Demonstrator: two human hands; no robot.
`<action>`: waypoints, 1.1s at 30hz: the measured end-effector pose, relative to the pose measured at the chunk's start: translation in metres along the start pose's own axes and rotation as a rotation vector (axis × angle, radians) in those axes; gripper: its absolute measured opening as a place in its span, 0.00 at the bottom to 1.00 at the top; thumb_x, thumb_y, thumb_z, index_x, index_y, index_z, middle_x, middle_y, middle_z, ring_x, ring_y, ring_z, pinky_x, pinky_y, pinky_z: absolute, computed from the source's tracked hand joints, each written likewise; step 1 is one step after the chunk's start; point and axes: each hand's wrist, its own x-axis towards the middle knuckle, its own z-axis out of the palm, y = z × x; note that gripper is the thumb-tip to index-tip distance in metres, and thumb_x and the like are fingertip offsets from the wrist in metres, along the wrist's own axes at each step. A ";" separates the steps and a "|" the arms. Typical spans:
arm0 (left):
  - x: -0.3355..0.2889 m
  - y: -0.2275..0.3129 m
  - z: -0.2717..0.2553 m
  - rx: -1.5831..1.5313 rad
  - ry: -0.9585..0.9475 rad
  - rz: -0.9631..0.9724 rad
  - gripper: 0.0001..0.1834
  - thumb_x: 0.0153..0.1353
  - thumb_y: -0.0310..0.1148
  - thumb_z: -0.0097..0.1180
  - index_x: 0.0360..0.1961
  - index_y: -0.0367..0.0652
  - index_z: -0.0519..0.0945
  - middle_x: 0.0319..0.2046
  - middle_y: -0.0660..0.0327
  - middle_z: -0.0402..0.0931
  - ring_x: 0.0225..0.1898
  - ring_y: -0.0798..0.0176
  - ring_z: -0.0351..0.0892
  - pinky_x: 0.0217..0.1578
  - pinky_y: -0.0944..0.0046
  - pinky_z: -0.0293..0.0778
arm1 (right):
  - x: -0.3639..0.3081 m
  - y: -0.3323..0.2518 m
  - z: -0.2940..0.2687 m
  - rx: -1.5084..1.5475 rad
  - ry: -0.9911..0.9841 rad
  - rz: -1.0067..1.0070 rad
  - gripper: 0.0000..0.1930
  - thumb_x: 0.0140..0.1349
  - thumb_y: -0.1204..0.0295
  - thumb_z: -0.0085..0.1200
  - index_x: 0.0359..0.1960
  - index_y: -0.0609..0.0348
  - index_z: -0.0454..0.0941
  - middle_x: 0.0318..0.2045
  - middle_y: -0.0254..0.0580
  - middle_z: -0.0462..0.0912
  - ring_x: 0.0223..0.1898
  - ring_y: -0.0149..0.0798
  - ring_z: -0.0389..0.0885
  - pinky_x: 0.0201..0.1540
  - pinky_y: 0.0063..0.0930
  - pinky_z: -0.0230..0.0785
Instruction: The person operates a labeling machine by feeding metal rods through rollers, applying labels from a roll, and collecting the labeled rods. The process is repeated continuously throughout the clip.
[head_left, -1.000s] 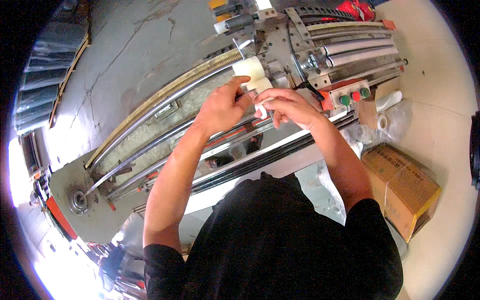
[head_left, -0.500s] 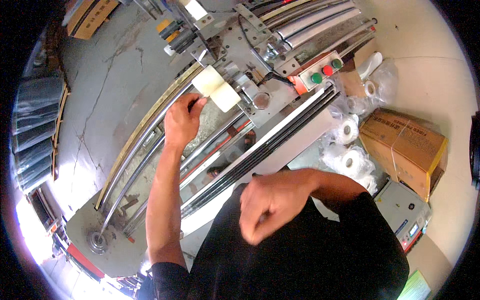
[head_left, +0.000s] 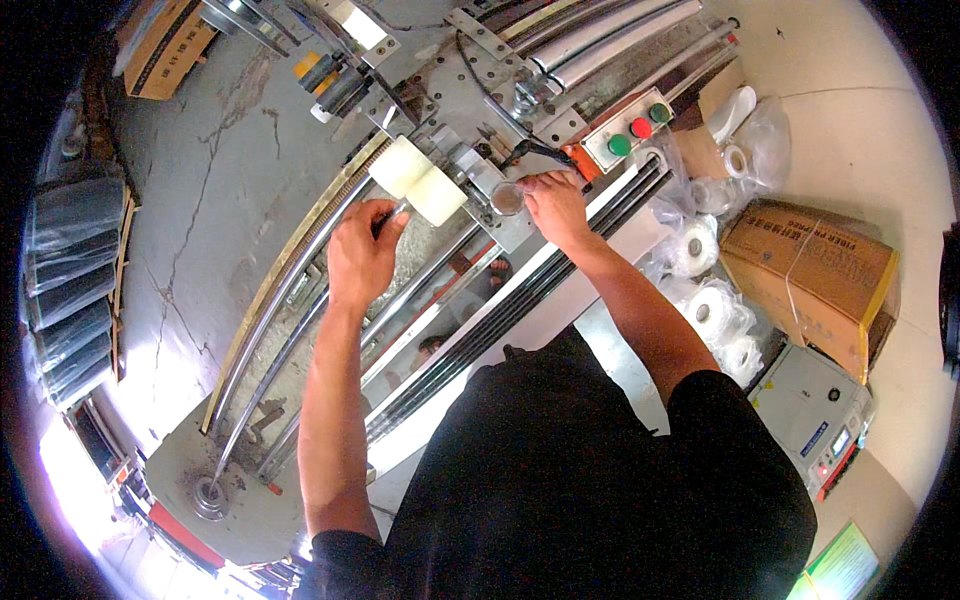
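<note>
Two cream rollers (head_left: 418,180) sit side by side on the machine's metal carriage. Just below them, my left hand (head_left: 365,248) is closed, thumb and fingertips pinched together close to the lower roller. Whatever lies in that pinch is too small to name. My right hand (head_left: 556,208) rests at the carriage plate with its fingers curled beside a round metal knob (head_left: 508,198). The fingertips come up against the knob's right side; anything under them is hidden. A panel of green and red buttons (head_left: 628,130) is just beyond that hand.
Long metal rods (head_left: 262,375) run from the carriage toward the lower left. Black rails (head_left: 520,290) cross in front of my body. Plastic-wrapped white rolls (head_left: 697,250), a cardboard box (head_left: 808,275) and a grey device (head_left: 812,415) stand at the right.
My right hand has moved from in front of my body up to the carriage beside the knob. My left hand stays by the rollers. The whole view has shifted slightly.
</note>
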 end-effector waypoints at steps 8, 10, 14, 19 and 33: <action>-0.007 -0.004 0.007 -0.061 -0.023 0.003 0.15 0.66 0.40 0.63 0.44 0.39 0.84 0.38 0.49 0.82 0.40 0.46 0.83 0.43 0.51 0.77 | -0.022 -0.009 -0.018 0.047 -0.142 -0.104 0.22 0.54 0.73 0.60 0.53 0.56 0.81 0.56 0.47 0.77 0.60 0.51 0.73 0.65 0.47 0.61; -0.009 -0.003 0.008 -0.060 -0.016 -0.001 0.15 0.65 0.40 0.64 0.44 0.39 0.84 0.37 0.49 0.82 0.40 0.46 0.83 0.42 0.51 0.77 | -0.036 -0.026 -0.035 0.081 -0.199 -0.038 0.21 0.52 0.73 0.60 0.51 0.56 0.81 0.61 0.44 0.75 0.64 0.48 0.71 0.68 0.47 0.58; -0.009 0.002 0.005 -0.083 -0.083 0.013 0.15 0.65 0.40 0.64 0.42 0.38 0.84 0.37 0.48 0.83 0.39 0.43 0.84 0.42 0.50 0.77 | -0.043 -0.077 -0.055 0.646 -0.750 -0.105 0.19 0.60 0.70 0.62 0.53 0.59 0.81 0.51 0.46 0.84 0.51 0.50 0.83 0.58 0.47 0.72; -0.016 0.007 0.006 -0.075 -0.130 -0.052 0.17 0.64 0.39 0.64 0.48 0.38 0.84 0.42 0.46 0.84 0.43 0.43 0.85 0.46 0.50 0.78 | -0.012 -0.198 -0.011 1.374 -0.733 -0.001 0.19 0.67 0.65 0.62 0.56 0.61 0.79 0.51 0.42 0.86 0.53 0.40 0.83 0.56 0.36 0.75; -0.269 -0.369 -0.126 0.627 0.993 -1.274 0.52 0.54 0.58 0.73 0.66 0.29 0.66 0.66 0.43 0.67 0.63 0.45 0.71 0.63 0.49 0.68 | -0.004 -0.286 0.033 1.677 -0.436 0.784 0.16 0.66 0.56 0.65 0.36 0.59 0.82 0.29 0.35 0.87 0.26 0.28 0.82 0.29 0.24 0.74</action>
